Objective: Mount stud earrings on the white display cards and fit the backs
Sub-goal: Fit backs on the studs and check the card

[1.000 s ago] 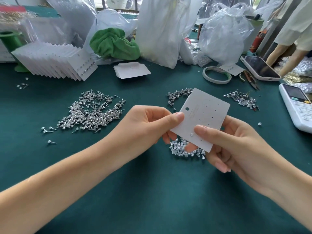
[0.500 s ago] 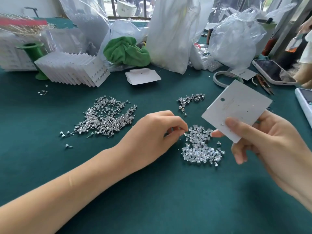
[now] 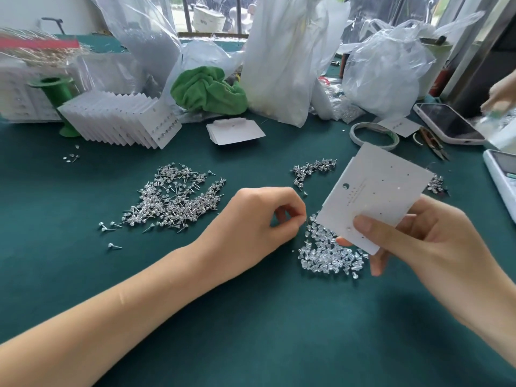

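Nothing can be read. The white perforated display card at centre right carries two fine printed lines, too small to make out; lettering on the pale bucket at upper centre is blurred.

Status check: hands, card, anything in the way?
Left hand pinching at the clear backs pile; held item too small to tell. Right hand grips white card, tilted above pile. Nothing in the way.

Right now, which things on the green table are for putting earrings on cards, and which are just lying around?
For the job:
- white card held in the right hand
- clear backs by the left hand
- stud earrings
- blank cards
- filled cards

Just lying about:
- green cloth
- phone
- tape roll
- plastic bags
- green spool
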The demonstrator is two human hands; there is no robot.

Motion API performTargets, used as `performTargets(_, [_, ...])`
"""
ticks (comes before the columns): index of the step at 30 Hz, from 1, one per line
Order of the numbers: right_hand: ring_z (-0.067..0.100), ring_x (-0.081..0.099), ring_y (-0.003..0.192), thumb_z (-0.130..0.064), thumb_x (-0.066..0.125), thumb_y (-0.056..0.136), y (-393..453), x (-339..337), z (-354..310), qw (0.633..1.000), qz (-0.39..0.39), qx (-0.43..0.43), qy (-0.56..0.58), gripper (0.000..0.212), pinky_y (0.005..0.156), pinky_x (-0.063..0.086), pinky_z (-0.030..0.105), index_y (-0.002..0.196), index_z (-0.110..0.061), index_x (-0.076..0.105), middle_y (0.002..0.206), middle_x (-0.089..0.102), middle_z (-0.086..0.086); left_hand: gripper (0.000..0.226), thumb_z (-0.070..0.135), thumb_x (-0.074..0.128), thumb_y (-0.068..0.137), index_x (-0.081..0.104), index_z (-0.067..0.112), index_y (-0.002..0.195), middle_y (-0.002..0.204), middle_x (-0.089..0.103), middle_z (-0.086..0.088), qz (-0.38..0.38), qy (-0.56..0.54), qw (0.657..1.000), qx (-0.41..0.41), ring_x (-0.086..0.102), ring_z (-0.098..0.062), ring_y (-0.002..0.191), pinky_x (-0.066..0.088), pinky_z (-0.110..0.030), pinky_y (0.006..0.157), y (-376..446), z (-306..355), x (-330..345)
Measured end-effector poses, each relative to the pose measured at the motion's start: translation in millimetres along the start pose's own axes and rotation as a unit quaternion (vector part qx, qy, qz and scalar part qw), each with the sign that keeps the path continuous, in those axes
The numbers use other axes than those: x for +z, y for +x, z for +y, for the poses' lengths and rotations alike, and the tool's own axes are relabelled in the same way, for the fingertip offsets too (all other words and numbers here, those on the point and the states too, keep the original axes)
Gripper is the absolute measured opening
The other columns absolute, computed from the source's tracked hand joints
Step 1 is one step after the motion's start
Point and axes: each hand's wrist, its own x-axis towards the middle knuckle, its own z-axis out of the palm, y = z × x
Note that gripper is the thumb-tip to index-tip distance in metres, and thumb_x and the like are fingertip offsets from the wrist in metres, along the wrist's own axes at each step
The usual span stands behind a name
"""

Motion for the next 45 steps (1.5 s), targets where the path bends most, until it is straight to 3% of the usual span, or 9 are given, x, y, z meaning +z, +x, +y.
performTargets(4, [0.000,0.056,0.038,-0.006,0.073,0.072,-3.8,3.1,0.4,0.995,0.049,-0.044,-0.068,0.017,0.041,0.038,0.003,0.079,-0.020,0.067,0.062,0.072,-0.012,0.010,0.006,0.072,0.077,0.070,0.016,0.076,0.069,0.068,0.012,0.032,-0.073,0.996,-0.037,0.060,0.004,0.061,0.038,-0.005,0.059,-0.9,0.0,-4.5])
performTargets(6, [-0.001,0.061,0.047,-0.018,0.078,0.071,-7.8,1.5,3.7,0.982,0.050,-0.099,-0.151,0.016,0.047,0.038,0.001,0.082,-0.027,0.070,0.067,0.070,-0.022,0.012,0.006,0.072,0.076,0.071,0.017,0.076,0.071,0.070,0.011,0.027,-0.106,0.993,-0.048,0.063,0.001,0.064,0.042,-0.009,0.060,-0.3,-0.5,-6.0])
performTargets(8, [0.006,0.063,0.057,-0.037,0.079,0.073,-10.4,-1.8,6.1,0.952,0.034,-0.161,-0.258,0.017,0.050,0.042,0.009,0.085,-0.041,0.068,0.078,0.070,-0.021,0.014,0.004,0.072,0.076,0.071,0.018,0.076,0.074,0.071,0.009,0.013,-0.151,0.986,-0.062,0.064,-0.001,0.066,0.045,-0.013,0.062,1.1,0.9,-7.8])
performTargets(11, [0.010,0.061,0.059,-0.032,0.065,0.086,-7.2,-9.3,11.3,0.877,-0.019,-0.288,-0.384,0.008,0.057,0.044,0.018,0.084,-0.027,0.071,0.077,0.069,-0.008,0.014,0.000,0.073,0.076,0.071,0.014,0.077,0.077,0.073,0.002,0.000,-0.252,0.964,-0.085,0.066,-0.007,0.071,0.052,-0.017,0.069,2.1,6.7,-12.7])
performTargets(13, [0.019,0.065,0.060,-0.016,0.059,0.092,-3.4,-13.4,15.5,0.827,-0.064,-0.360,-0.427,0.018,0.057,0.049,0.028,0.082,-0.011,0.074,0.073,0.071,-0.003,0.012,0.001,0.073,0.076,0.071,0.011,0.080,0.079,0.073,0.001,-0.019,-0.294,0.951,-0.091,0.066,-0.007,0.072,0.053,-0.017,0.072,1.3,12.5,-15.2])
performTargets(16, [0.025,0.068,0.062,-0.014,0.037,0.102,0.8,-14.9,14.9,0.772,-0.117,-0.431,-0.452,0.045,0.054,0.054,0.032,0.079,-0.005,0.074,0.080,0.074,0.004,0.013,-0.001,0.072,0.077,0.070,0.008,0.086,0.081,0.071,-0.003,-0.064,-0.309,0.945,-0.082,0.065,-0.011,0.073,0.054,-0.027,0.075,-1.5,22.0,-16.2])
performTargets(21, [0.028,0.063,0.057,-0.005,0.045,0.097,4.2,-12.8,15.7,0.703,-0.131,-0.499,-0.490,0.035,0.052,0.054,0.034,0.077,-0.004,0.074,0.081,0.073,0.007,0.013,-0.001,0.073,0.076,0.068,0.005,0.087,0.080,0.071,-0.003,-0.105,-0.269,0.956,-0.058,0.065,-0.012,0.072,0.053,-0.032,0.073,-3.8,29.3,-15.9])
performTargets(31, [0.029,0.059,0.053,-0.001,0.058,0.089,4.0,-14.2,22.1,0.677,-0.119,-0.514,-0.513,0.018,0.050,0.053,0.034,0.081,-0.005,0.074,0.072,0.069,0.008,0.017,0.005,0.075,0.076,0.068,0.021,0.081,0.079,0.069,0.005,-0.121,-0.208,0.969,-0.063,0.066,-0.019,0.069,0.055,-0.033,0.069,-6.8,29.4,-16.4])
performTargets(45, [0.030,0.059,0.053,0.000,0.063,0.086,1.8,-10.5,23.2,0.677,-0.117,-0.513,-0.514,0.014,0.048,0.052,0.034,0.081,-0.006,0.073,0.070,0.068,0.008,0.016,0.002,0.073,0.078,0.068,0.017,0.083,0.079,0.069,0.007,-0.151,-0.183,0.970,-0.053,0.066,-0.014,0.066,0.054,-0.019,0.067,-8.0,30.5,-21.8])
